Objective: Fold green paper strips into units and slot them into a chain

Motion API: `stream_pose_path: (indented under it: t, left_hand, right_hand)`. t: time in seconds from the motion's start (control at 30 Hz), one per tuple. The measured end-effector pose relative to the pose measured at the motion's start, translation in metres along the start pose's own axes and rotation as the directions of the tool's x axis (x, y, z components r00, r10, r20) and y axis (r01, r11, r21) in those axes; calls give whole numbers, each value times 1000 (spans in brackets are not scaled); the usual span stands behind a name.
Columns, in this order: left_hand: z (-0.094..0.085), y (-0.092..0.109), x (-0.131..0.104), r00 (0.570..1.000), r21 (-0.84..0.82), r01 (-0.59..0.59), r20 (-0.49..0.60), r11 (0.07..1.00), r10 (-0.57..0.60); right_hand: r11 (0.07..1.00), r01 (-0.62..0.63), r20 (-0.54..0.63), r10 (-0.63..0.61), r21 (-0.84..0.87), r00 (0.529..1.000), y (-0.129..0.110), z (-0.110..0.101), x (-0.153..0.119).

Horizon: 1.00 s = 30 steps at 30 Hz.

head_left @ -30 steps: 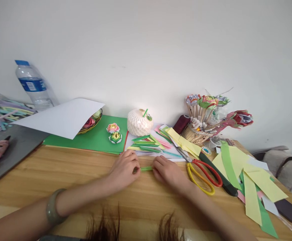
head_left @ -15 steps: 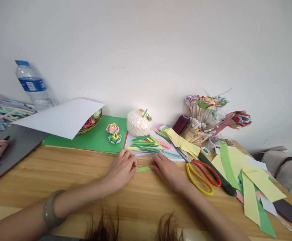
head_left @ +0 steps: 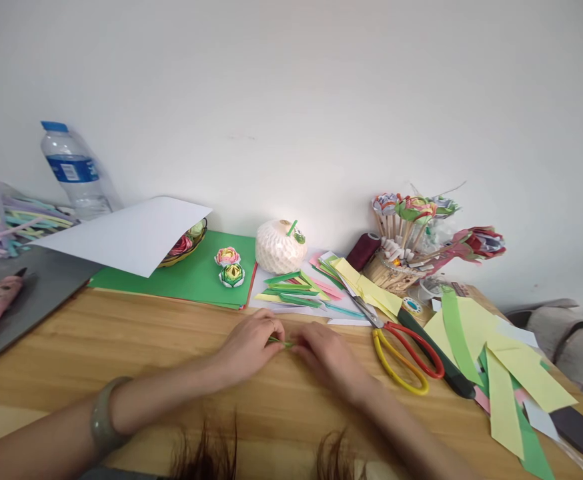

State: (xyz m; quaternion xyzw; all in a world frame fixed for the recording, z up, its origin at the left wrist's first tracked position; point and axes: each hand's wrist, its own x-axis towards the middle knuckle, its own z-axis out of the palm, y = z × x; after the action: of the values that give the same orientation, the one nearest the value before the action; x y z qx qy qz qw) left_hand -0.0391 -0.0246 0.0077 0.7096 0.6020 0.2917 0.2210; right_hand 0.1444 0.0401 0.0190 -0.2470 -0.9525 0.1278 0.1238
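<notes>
One narrow green paper strip [head_left: 287, 344] is bridging the left hand [head_left: 250, 341] and right hand [head_left: 330, 357], fingertips seemingly pinching it, nearly closed; uneven tugging is risking a tear.

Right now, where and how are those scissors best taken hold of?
Take the scissors by the yellow loop, probably, coming from the person's side of the table. It lies nearest them over bare wood, while the blades point away toward the paper strips. The red loop lies close to the dark green handle, so it looks more awkward.
</notes>
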Motion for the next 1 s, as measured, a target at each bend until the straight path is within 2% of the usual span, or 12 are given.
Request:
stream_pose_path:
  t: [0.1, 0.33, 0.47, 0.57, 0.67, 0.83, 1.0]
  left_hand:
    - [1, 3, -2, 1000, -2, -14, -2, 1000, 14]
    - [3, 2, -5, 984, 173, -173, -2, 970, 176]
    - [3, -2, -4, 975, 209, -209, -29, 955, 219]
    - [0, -7, -1, 974, 182, -207, -51, 961, 219]
    - [-4, -12, 1, 961, 152, -263, -39, 953, 272]
    - [-8, -19, 1, 927, 148, -369, -6, 918, 374]
    - [-12, -18, 1, 930, 140, -365, 13, 920, 367]
  right_hand:
    - [992, 99, -34, -102, -74, 994, -5, 2, -1]
    - [981, 122, -52, -131, -149, 990, -9, 8, -3]
    - [990, 98, -28, -101, -103, 994, -7, 0, -1]
    - [998, 0, 24, 2, -67, 1000, -1, -10, -1]
    - [996, -75, 74, 78, -44, 994, 6, -17, -1]
    - [998, -48, 88, 44, 38, 995, 13, -20, -3]
    - [992, 4, 70, -13, 123, 997, 18, -19, -4]
